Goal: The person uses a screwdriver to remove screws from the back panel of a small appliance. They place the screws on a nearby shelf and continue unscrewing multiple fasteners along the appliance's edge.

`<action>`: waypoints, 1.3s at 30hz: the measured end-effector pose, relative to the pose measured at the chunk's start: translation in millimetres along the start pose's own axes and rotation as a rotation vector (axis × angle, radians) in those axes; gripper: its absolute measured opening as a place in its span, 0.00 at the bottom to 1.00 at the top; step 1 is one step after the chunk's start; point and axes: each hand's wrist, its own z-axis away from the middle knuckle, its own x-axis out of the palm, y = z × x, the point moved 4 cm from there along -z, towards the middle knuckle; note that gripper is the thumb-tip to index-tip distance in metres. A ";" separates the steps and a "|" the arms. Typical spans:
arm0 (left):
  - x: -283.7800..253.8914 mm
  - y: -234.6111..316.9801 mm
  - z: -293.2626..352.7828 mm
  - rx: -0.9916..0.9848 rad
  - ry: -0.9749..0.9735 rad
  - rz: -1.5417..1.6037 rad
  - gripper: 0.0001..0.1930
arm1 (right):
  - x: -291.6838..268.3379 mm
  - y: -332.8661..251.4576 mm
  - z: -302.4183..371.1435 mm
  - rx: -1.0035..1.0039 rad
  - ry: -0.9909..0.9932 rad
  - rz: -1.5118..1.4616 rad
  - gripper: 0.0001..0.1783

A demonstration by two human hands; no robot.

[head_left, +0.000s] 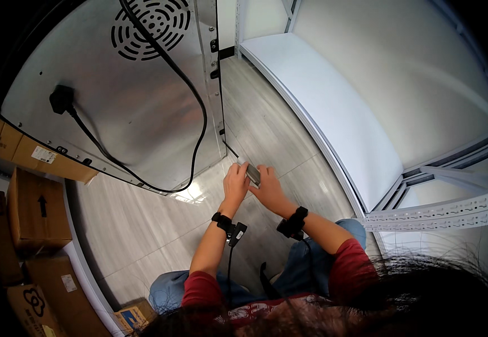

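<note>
Both of my hands meet around a grey screwdriver-like tool (253, 174) over the floor. Its thin dark shaft points up-left, with the tip by the lower right edge of a metal-backed appliance (143, 121). My left hand (235, 182) has its fingers wrapped around the tool near the shaft end. On the other side, my right hand (270, 190) grips the handle between thumb and fingers. I cannot tell whether the tip touches a screw. Along the appliance's right edge are several screws and dark slots.
A black power cord (203, 121) hangs in a loop from the appliance, near a black plug (62, 99). Cardboard boxes (39, 208) stand on a shelf at left. A white metal shelf (322, 101) runs along the right, above the tiled floor (137, 224). Cables trail from both wrist straps.
</note>
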 end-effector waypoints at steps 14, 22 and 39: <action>5.1 -0.8 -0.2 -0.011 0.088 -0.009 0.23 | 12.3 16.2 -1.1 0.314 -0.151 -0.284 0.21; 2.7 2.3 -6.3 -0.002 0.008 -0.029 0.22 | 7.9 23.5 0.4 -0.103 0.191 -0.021 0.21; -17.9 0.4 -47.8 0.360 -0.438 -0.196 0.16 | 13.8 35.8 -4.4 0.219 -0.199 -0.210 0.22</action>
